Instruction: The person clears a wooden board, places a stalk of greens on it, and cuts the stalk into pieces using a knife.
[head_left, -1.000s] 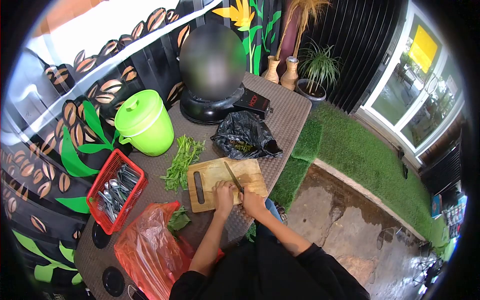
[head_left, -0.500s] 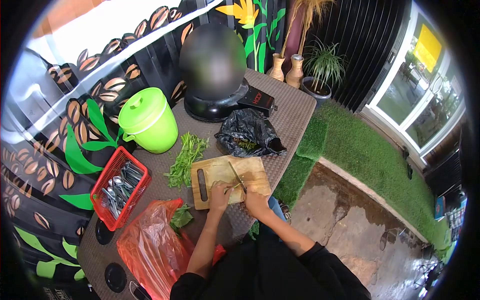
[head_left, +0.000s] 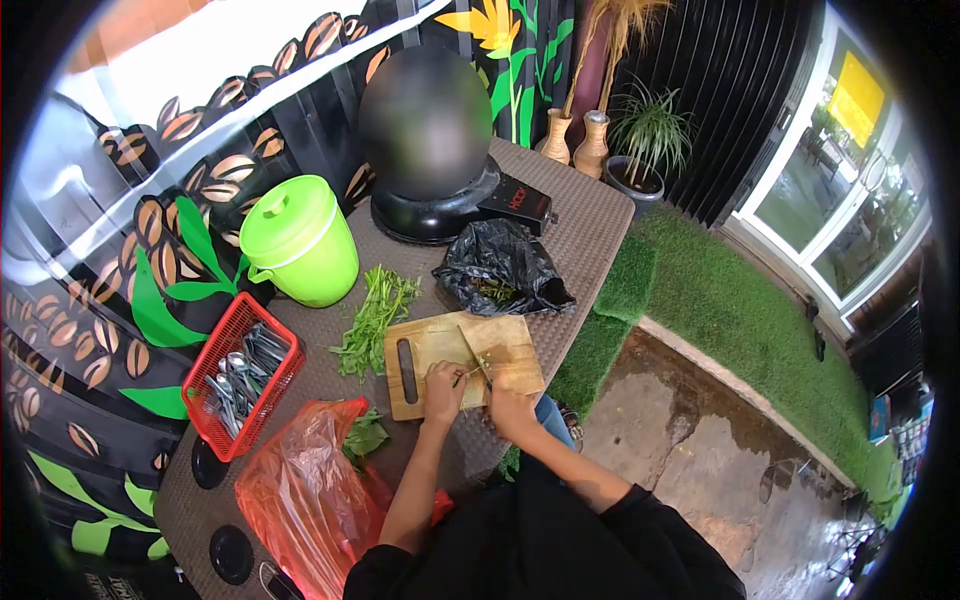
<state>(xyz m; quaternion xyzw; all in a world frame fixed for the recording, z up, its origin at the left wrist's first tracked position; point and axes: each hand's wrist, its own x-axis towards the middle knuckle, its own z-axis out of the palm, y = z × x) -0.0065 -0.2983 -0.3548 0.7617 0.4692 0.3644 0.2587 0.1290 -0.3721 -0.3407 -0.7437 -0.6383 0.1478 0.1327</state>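
Observation:
My right hand (head_left: pixel 512 408) is closed around the handle of a knife (head_left: pixel 473 348), whose blade points away from me across the wooden cutting board (head_left: pixel 430 338). On the board's near side, my left hand (head_left: pixel 443 390) pinches a thin green stem (head_left: pixel 470 374) close to the blade. Small cut bits lie beside the knife. Left of the board is a pile of leafy greens (head_left: pixel 372 325). More leaves (head_left: pixel 365 436) stick out of a red plastic bag (head_left: pixel 310 480) near my left forearm. Beyond the board, an open black plastic bag (head_left: pixel 500 265) has some greenery inside.
A lime-green lidded bucket (head_left: pixel 300 240) and a red basket (head_left: pixel 240 375) of spoons and forks stand on the left. A round black appliance (head_left: pixel 425 215) is at the back. The table's right edge (head_left: pixel 585 300) runs close to the board, with grass and wet concrete below.
My left hand has shifted very slightly, and the stem between its fingers shows more clearly. The knife stays at nearly the same spot on the board.

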